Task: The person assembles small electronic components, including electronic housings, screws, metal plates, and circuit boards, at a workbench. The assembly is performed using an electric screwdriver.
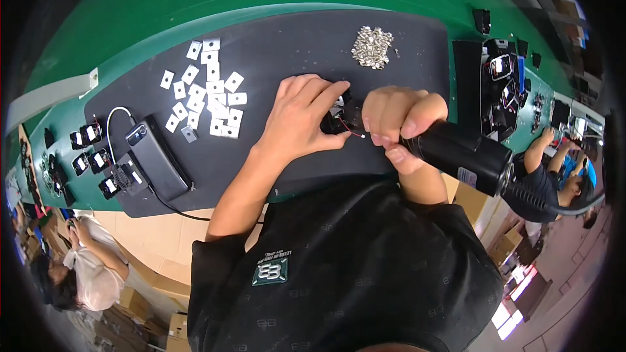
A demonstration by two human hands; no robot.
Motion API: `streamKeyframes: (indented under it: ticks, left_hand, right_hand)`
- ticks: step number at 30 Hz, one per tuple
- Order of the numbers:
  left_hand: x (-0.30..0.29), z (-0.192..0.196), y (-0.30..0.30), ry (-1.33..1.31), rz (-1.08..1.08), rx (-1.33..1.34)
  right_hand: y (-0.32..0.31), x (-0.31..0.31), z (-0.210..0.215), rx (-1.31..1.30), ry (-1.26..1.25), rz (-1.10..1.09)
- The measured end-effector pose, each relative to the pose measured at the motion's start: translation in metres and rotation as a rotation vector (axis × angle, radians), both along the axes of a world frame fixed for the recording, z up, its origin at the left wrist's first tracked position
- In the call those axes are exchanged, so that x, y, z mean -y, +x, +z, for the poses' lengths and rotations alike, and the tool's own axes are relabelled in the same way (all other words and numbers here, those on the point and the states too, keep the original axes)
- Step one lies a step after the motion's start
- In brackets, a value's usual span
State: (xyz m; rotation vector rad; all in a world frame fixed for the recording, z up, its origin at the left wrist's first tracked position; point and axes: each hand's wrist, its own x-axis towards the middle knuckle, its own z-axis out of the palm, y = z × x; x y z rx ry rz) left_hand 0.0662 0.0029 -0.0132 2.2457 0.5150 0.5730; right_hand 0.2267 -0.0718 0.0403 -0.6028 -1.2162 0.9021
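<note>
My left hand [295,116] lies on the dark mat with its thumb and fingers closed round a small black housing [335,121]. A thin red wire [354,132] trails out of the housing toward my right hand. In my right hand [405,117] is a black electric screwdriver [466,155], tilted with its cabled end toward the lower right. Its tip points at the housing; my fingers hide whether it touches. Left of my left hand, several pale square plates [215,87], each with a dark spot, lie scattered. Beyond my right hand is a heap of small silvery screw-like parts [372,47].
On the left are a black power-bank-like box [158,156], a white cable [112,124] and several small black housings [86,135]. A black bin [468,85] of parts stands right of the mat [293,39]. Other people work at lower left and far right. The screwdriver's cord [554,207] runs right.
</note>
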Motion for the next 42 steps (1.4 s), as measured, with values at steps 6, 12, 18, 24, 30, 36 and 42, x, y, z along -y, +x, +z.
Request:
streamKeyframes:
  ticks: [6,12,18,24,30,36,42]
  left_hand:
    - [-0.004,-0.003,0.005,-0.003,-0.007,0.033]
    - [-0.004,0.001,-0.007,0.041,0.012,0.016]
    - [-0.005,0.011,-0.027,0.023,0.098,0.06]
    - [-0.068,0.074,-0.138,0.206,0.689,-0.023]
    - [-0.094,0.087,-0.26,0.266,1.252,-0.401]
    - [-0.095,0.04,-0.442,0.186,1.372,-0.403]
    - [-0.117,-0.016,-0.466,0.015,1.328,-0.425]
  right_hand:
    - [0.007,-0.006,-0.011,-0.09,0.07,0.068]
    - [-0.012,0.004,0.003,-0.144,-0.009,-0.121]
    - [0.011,0.029,0.029,-0.122,0.14,-0.192]
    - [0.031,0.052,0.004,0.016,-0.02,-0.411]
    - [0.042,0.082,-0.017,-0.044,-0.107,-0.734]
    - [0.048,0.042,-0.019,-0.267,0.044,-0.935]
    - [0.062,0.024,-0.022,-0.242,0.117,-1.041]
